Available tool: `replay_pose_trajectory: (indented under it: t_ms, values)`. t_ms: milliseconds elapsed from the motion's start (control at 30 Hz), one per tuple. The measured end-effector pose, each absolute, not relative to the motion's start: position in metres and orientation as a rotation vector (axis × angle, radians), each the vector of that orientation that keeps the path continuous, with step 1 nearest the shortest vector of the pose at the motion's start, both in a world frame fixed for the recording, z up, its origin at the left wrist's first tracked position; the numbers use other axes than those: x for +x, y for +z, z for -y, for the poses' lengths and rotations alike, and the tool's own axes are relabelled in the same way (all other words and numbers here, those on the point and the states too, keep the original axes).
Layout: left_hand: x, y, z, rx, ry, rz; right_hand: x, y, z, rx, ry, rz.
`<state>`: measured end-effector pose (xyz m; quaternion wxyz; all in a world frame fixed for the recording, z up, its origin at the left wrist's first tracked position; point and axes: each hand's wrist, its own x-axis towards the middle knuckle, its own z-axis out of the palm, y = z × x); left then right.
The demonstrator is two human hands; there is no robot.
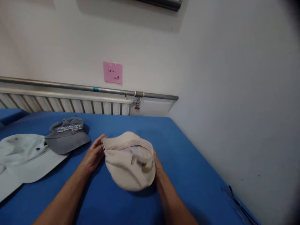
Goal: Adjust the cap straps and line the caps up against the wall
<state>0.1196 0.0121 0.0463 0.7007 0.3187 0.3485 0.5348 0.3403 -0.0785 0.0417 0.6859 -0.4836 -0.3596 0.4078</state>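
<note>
Beige cap (125, 170) is held over blue surface (187, 175), right of grey cap (69, 139); one side clamped in grip of left hand (94, 156), other in grip of right hand (158, 165), whose fingers are mostly hidden.

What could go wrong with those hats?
The beige cap is held at its sides by the left hand and right hand, so squeezing hard might crease its soft cloth.
The gray cap sits close beside the left hand, so a sideways swing could bump it. That bump might also nudge the pale cap, which it overlaps in this view.
</note>
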Motion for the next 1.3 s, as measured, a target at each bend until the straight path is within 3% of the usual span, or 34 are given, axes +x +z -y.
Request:
replay_pose_trajectory:
  t_ms: [200, 733, 1300]
  values:
    - [0.126, 0.043, -0.006, 0.683, 1.013, -0.917, 0.339, 0.036, 0.076, -0.931, 1.167, 0.592]
    - [0.124, 0.037, -0.004, 0.862, 0.964, -0.795, 0.342, 0.034, 0.075, -1.012, 1.150, 0.589]
    - [0.106, 0.042, 0.000, 1.064, 1.115, -1.036, 0.346, 0.034, 0.075, -1.270, 0.818, 0.750]
